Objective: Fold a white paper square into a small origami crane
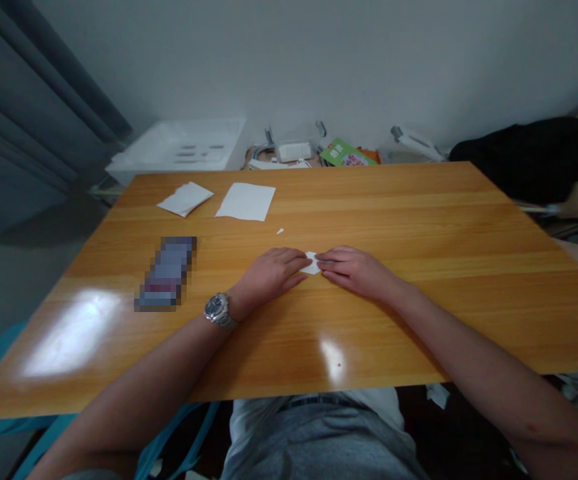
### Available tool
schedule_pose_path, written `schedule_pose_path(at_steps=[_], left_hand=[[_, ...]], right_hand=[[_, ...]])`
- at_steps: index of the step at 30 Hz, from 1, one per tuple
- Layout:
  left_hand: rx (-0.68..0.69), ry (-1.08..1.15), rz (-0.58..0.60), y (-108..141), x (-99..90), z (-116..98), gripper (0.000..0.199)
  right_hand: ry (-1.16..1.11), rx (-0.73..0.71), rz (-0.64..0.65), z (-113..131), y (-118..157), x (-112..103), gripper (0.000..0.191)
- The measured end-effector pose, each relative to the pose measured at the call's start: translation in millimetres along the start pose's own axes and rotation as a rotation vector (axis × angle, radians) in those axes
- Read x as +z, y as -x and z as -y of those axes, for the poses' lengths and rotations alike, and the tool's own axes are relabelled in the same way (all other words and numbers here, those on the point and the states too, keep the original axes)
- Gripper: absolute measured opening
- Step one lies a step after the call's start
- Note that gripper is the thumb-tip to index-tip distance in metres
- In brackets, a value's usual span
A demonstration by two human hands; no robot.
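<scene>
A small white piece of paper [313, 264] lies on the wooden table between my two hands, and only its middle shows. My left hand [275, 272] comes in from the left with its fingers together, holding the paper's left edge against the tabletop. From the opposite side, my right hand [355, 269] grips the right part of the paper, thumb and fingers closed over it. Fingers cover both ends of the paper. A silver watch [220, 310] is on my left wrist. Just beyond my hands lies a tiny white paper scrap [281, 231].
On the wooden table [399, 213], a square white sheet [247, 202] and a stack of folded paper [185, 199] lie at the back left. A pixelated, phone-shaped object [167, 273] is left of my hands. Behind the table are a white tray [183, 143] and a green booklet [346, 153].
</scene>
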State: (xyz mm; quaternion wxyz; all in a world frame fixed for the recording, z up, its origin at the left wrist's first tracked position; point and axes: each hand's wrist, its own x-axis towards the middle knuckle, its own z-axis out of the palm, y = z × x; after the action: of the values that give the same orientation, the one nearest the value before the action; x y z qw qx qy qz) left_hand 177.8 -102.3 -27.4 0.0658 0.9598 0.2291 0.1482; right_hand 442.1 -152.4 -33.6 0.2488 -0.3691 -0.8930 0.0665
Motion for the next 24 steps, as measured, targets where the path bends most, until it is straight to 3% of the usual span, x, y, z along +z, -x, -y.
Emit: schedule_pose_path(at_steps=[12, 24], left_hand=[[-0.003, -0.025, -0.005, -2, -1.2, 1, 0.030], [-0.002, -0.034, -0.012, -2, -0.7, 1, 0.031]], right_hand=[[-0.053, 0.001, 0.008, -3, 4, -3, 0.024], [-0.099, 0.039, 0.096, -5, 6, -10, 0.027]])
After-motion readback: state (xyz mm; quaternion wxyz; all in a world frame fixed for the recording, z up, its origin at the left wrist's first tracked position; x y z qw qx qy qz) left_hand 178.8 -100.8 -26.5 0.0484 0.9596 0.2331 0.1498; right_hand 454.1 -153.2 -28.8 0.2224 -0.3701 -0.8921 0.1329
